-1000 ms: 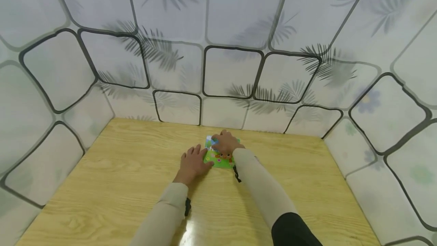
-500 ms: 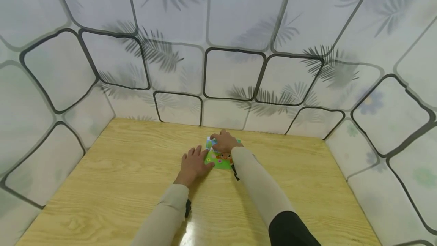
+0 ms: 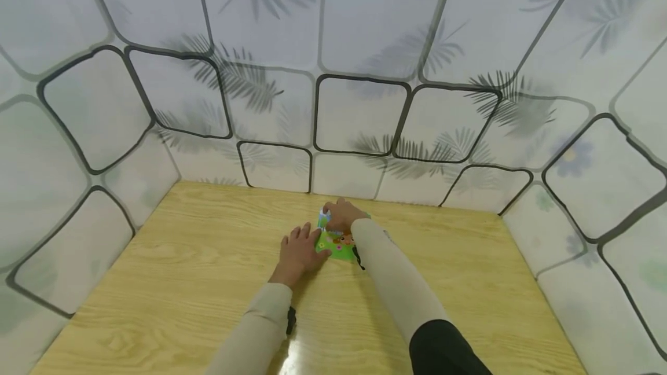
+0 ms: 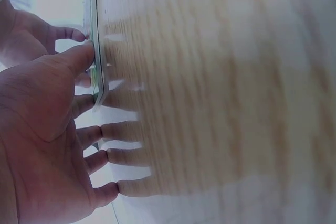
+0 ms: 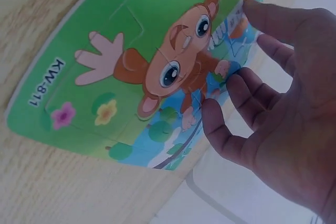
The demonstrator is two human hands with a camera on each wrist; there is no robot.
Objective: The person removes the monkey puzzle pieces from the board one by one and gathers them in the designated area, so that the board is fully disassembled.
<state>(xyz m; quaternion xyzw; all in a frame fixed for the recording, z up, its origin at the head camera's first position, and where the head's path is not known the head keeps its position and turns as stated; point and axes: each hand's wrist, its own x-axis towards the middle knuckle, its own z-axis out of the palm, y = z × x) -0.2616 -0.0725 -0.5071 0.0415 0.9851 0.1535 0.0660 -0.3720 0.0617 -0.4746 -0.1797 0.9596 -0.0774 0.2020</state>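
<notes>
One puzzle (image 5: 136, 40) under right hand (image 3: 342, 216), grasp unclear — monkey (image 5: 173, 59) more covered than a second ago, work seemingly there — left hand (image 3: 300, 249) released.

- Head: high, near side, facing down toward far wall (image 3: 359, 114).
- Left wrist: low, close, along table (image 4: 236, 103).
- Right wrist: close, facing puzzle (image 5: 152, 69), shared with head.

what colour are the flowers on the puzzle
Pink flowers and a yellow flower show on the puzzle, clearest in the right wrist view.
</notes>
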